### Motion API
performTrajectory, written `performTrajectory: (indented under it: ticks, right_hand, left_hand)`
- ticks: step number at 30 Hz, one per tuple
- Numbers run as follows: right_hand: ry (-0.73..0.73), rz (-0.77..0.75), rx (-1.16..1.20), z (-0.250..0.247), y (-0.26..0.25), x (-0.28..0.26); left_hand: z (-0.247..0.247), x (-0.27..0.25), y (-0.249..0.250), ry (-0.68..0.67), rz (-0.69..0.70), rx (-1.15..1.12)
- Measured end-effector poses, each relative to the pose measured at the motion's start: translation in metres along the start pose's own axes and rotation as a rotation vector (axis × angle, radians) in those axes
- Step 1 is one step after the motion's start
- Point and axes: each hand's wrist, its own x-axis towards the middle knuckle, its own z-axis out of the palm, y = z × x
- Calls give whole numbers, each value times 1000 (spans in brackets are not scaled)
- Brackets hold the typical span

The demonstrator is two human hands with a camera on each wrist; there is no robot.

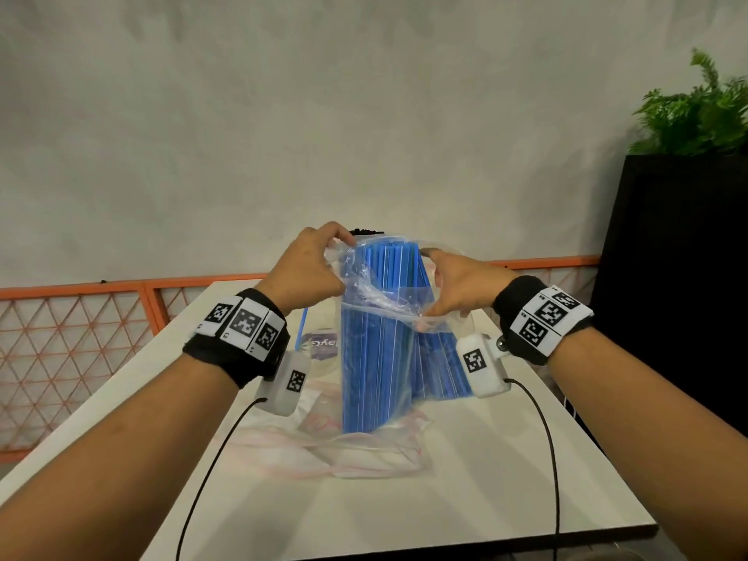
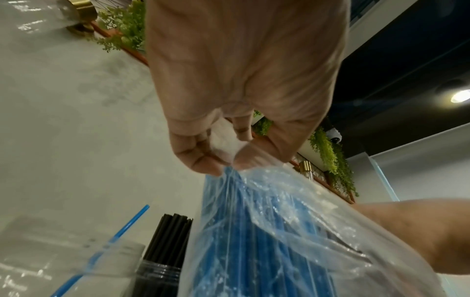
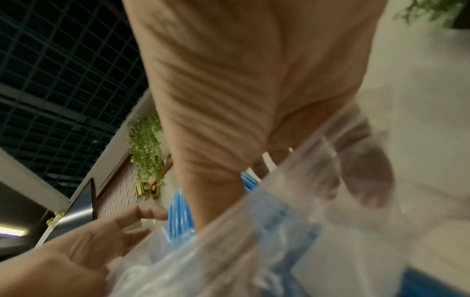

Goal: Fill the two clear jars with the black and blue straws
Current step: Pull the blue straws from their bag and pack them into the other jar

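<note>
Head view: my left hand (image 1: 309, 265) pinches the clear bag (image 1: 388, 313) at its mouth, my right hand (image 1: 457, 287) grips the other lip, spreading it over the upright blue straws (image 1: 374, 358). Black straws (image 2: 169, 239) already fill one jar (image 2: 157, 281); I judge the blue bundle must next be drawn out. Lettering beyond the bag is too blurred to read.

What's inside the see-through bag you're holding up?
The clear bag, pinched by the left hand and right hand, is packed with blue straws. Crinkled plastic and the hands cover some, so anything tucked among them stays hidden.
</note>
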Motion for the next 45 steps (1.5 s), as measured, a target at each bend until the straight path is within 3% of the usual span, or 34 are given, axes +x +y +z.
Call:
performTrajectory:
  ticks: [6, 10, 14, 20, 25, 31, 35, 41, 45]
  right_hand:
    - [4, 12, -100, 8, 7, 11]
    - [87, -35, -109, 17, 13, 15]
    - [135, -113, -13, 28, 11, 14]
    - [250, -245, 211, 29, 0, 9]
    - [218, -267, 248, 41, 1, 4]
    - [238, -278, 202, 41, 3, 5]
    - [220, -286, 176, 41, 3, 8]
    - [220, -326, 189, 40, 5, 8]
    - [171, -348, 301, 39, 9, 10]
  left_hand:
    - [13, 8, -7, -70, -246, -355]
    - [25, 13, -8, -91, -320, -613]
    - [34, 16, -13, -13, -329, -708]
    - [32, 19, -14, 54, -169, -932]
    - [27, 21, -13, -101, -201, -748]
    - [26, 19, -11, -155, -119, -621]
    - [28, 21, -6, -53, -89, -584]
    - [27, 36, 1, 85, -208, -493]
    - [26, 43, -1, 34, -265, -529]
